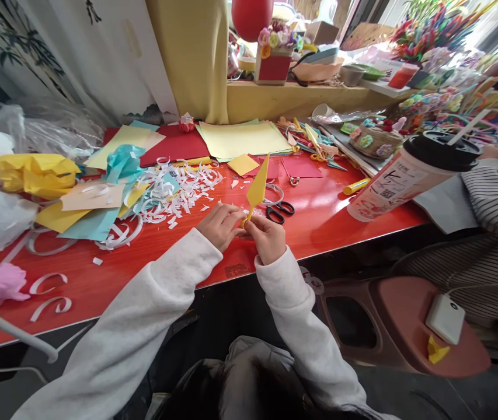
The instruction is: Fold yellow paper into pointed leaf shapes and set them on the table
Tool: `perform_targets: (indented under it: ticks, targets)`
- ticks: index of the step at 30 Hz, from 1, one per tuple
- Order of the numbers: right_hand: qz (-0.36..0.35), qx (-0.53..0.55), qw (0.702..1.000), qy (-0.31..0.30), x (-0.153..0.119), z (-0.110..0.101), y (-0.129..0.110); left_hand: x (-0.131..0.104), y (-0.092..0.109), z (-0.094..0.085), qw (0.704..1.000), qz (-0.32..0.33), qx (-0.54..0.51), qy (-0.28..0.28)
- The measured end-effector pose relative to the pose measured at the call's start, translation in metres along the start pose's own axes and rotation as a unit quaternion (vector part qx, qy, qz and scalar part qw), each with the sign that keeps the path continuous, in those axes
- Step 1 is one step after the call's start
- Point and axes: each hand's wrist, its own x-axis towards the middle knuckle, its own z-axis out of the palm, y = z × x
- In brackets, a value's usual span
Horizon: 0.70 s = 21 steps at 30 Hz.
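Observation:
A folded piece of yellow paper [257, 185] stands upright between my two hands, its pointed tip up and its narrow lower end at my fingertips. My left hand [221, 226] is closed, with its fingertips pinching at the paper's base from the left. From the other side my right hand [267, 236] grips the same lower end between thumb and fingers. Black-handled scissors [280, 212] lie on the red table just beyond my right hand. A small yellow paper square [243, 165] and red paper pieces [305, 167] rest farther back.
Shredded white paper [165, 192] and crumpled coloured paper cover the table's left side. A tall lidded cup [400, 175] stands at the right, near a co-worker's striped sleeve [494, 192]. Sheets of yellow paper [244, 139] lie at the back. A stool [428, 326] holds a white device [445, 318].

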Motion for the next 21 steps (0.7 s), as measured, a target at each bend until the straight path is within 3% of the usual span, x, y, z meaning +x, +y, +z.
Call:
perform_targets:
  ticks: [14, 21]
  targets:
    - [0.005, 0.022, 1.000, -0.015, -0.0017, -0.0006, -0.0053, -0.0036, -0.0059, 0.0053, 1.000, -0.016, -0.024, 0.002]
    - [0.000, -0.005, 1.000, -0.021, 0.0002, -0.0034, 0.0014, -0.0022, -0.0026, 0.0037, 1.000, 0.015, -0.011, -0.001]
